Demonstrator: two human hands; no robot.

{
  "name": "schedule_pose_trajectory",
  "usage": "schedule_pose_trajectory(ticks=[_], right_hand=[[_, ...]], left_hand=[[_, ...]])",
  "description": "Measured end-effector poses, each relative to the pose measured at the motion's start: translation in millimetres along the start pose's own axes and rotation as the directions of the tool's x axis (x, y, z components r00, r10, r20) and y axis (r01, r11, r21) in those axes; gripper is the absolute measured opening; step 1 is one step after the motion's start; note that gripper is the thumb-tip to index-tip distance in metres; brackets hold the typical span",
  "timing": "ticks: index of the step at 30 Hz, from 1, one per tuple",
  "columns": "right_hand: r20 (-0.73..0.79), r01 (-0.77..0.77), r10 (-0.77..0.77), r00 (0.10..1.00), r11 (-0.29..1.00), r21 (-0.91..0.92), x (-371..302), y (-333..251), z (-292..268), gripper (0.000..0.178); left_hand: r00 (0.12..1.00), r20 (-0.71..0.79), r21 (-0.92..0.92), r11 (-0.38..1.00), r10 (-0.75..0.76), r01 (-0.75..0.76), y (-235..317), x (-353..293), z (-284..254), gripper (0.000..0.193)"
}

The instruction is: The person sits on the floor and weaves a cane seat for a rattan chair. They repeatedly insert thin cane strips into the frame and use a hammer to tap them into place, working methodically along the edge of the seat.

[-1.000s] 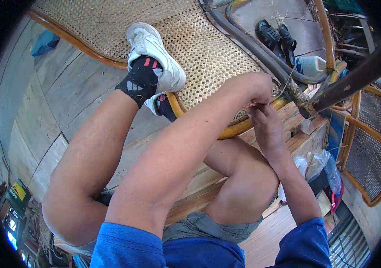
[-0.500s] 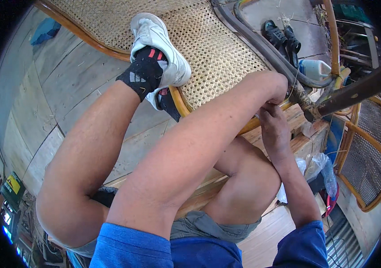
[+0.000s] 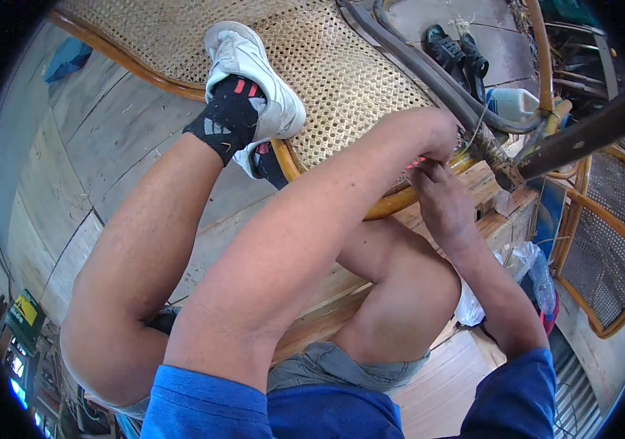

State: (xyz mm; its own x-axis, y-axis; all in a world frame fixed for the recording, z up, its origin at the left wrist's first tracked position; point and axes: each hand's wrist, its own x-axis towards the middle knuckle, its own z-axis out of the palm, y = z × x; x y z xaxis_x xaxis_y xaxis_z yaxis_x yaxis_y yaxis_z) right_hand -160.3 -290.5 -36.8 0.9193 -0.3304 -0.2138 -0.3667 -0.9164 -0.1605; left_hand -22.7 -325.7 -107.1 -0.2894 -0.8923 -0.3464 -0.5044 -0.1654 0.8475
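Observation:
A cane-woven chair point(image 3: 349, 80) with a bent rattan rim lies in front of me, its mesh under my left forearm. My left hand point(image 3: 437, 135) bends down over the chair's near right corner, closed, with its fingers mostly hidden. Just below it, my right hand point(image 3: 442, 197) is closed in a pinch, its fingertips close to the left hand. A small red thing point(image 3: 416, 162) shows between the hands, too little of it to name. Beside them, a dark pole point(image 3: 583, 143) meets the frame at a bound joint point(image 3: 506, 172).
My white shoe point(image 3: 254, 80) rests against the woven mesh. Black sandals point(image 3: 459, 58) and a white plastic jug point(image 3: 511, 104) stand beyond the frame. At the right are another woven rattan piece point(image 3: 605, 241) and a clear plastic bottle point(image 3: 543, 285). Wooden planks point(image 3: 331, 322) lie under my legs.
Both hands have shifted slightly left, and my right elbow has moved outward to the right. The small red thing now shows between the hands. The view has shifted a little.

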Motion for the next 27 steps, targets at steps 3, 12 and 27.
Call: schedule_pose_trajectory(ticks=[3, 12, 27], right_hand=[[0.040, 0.001, -0.003, 0.999, 0.999, 0.033, 1, 4, -5, 0.019], [-0.013, -0.035, 0.037, 0.999, 0.988, 0.148, 5, 7, 1, 0.016], [-0.223, -0.397, 0.565, 0.794, 0.760, 0.515, -90, 2, -41, 0.020]], left_hand=[[0.999, 0.007, -0.065, 0.997, -0.034, 0.034, 8, -20, -14, 0.021], [0.999, -0.029, -0.319, 0.948, -0.019, 0.009, -11, -26, -8, 0.022], [0.989, -0.127, -0.358, 0.934, -0.070, 0.020, 9, -53, 4, 0.028]])
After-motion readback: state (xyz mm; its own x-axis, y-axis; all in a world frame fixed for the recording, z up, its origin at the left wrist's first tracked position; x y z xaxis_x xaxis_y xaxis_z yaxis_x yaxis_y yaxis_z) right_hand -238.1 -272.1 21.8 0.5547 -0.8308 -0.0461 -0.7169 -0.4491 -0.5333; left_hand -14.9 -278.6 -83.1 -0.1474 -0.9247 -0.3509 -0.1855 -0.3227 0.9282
